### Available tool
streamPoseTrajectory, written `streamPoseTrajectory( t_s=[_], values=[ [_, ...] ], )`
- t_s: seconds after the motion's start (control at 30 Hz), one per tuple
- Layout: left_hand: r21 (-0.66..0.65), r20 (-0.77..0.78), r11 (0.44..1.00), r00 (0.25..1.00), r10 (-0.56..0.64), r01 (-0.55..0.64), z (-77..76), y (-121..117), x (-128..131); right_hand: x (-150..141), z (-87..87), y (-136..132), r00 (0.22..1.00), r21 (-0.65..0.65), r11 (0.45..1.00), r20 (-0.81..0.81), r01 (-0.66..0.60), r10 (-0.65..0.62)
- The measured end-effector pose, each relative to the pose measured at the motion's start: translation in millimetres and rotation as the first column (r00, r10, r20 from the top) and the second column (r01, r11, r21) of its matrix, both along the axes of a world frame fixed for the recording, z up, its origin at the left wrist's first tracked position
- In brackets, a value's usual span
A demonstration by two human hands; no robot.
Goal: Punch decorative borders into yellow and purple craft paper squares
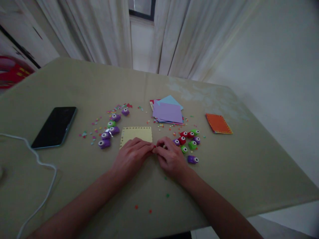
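1. Left hand point(136, 151): palm down over lower part of yellow card point(136, 132), fingers extended, close together, pointing right. Thumb hidden; can't tell if it grips the card.
2. Right hand point(170, 154): just off card's right edge, fingers bent, tips drawn in toward left fingertips.
3. Small red piece point(154, 146): between the two hands where fingertips meet, near card's right edge. Mostly covered; can't tell which hand pinches it.
4. Yellow card: flat on table point(112, 202), upper part uncovered, row of small marks or holes along top and left edges.
5. Right punches point(182, 140): red, green, purple, eye-like tops, clustered just beside right hand, on its far side from the card.
6. Left punches point(104, 143): purple plus one green, slanted row left of card, apart from left hand.
7. Card stack point(168, 113): purple and blue on top, beyond both hands.
8. Orange card point(219, 123): far right, well apart from hands.
9. Loose paper dots point(167, 196): some between forearms.
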State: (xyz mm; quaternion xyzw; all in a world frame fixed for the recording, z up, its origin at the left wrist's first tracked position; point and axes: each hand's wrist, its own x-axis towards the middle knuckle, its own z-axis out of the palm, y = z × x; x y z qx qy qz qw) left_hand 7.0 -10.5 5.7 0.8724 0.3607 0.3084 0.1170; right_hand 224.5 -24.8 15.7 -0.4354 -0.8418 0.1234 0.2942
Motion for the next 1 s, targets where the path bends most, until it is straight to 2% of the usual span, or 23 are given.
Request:
streamPoseTrajectory(
  t_s=[0.2, 0.37, 0.6, 0.83, 0.9, 1.0],
  values=[
    [-0.129, -0.071, 0.991, 0.997, 0.020, -0.029, 4.4, 3.5, -7.4, 0.1, 7.9, 2.6, 0.997, 0.002, 0.999, -0.070, -0.035, 0.035],
    [-0.130, -0.092, 0.983, 0.988, 0.120, -0.131, -0.5, 7.2, -23.4, -3.6, 14.4, 2.5, 0.999, -0.011, 1.000, -0.042, -0.007, 0.007],
    [-0.146, -0.170, 0.979, 0.979, 0.114, -0.140, -3.3, 9.4, -26.3, 6.6, 15.4, 8.1, 0.978, 0.042, 0.982, 0.095, 0.185, -0.188],
    [-0.142, -0.190, 0.983, 0.978, 0.090, -0.118, -0.6, 8.1, -26.8, 15.4, 16.4, 11.9, 0.879, 0.186, 0.905, 0.227, 0.383, -0.419],
    [-0.136, -0.189, 0.985, 0.979, 0.080, -0.107, -0.2, 6.6, -24.9, 16.2, 17.2, 11.1, 0.861, 0.204, 0.889, 0.238, 0.409, -0.450],
    [-0.127, -0.176, 0.991, 0.984, 0.012, -0.034, 1.5, 2.8, -20.0, 15.1, 18.6, 8.1, 0.887, 0.206, 0.906, 0.212, 0.370, -0.411]
  ],
)
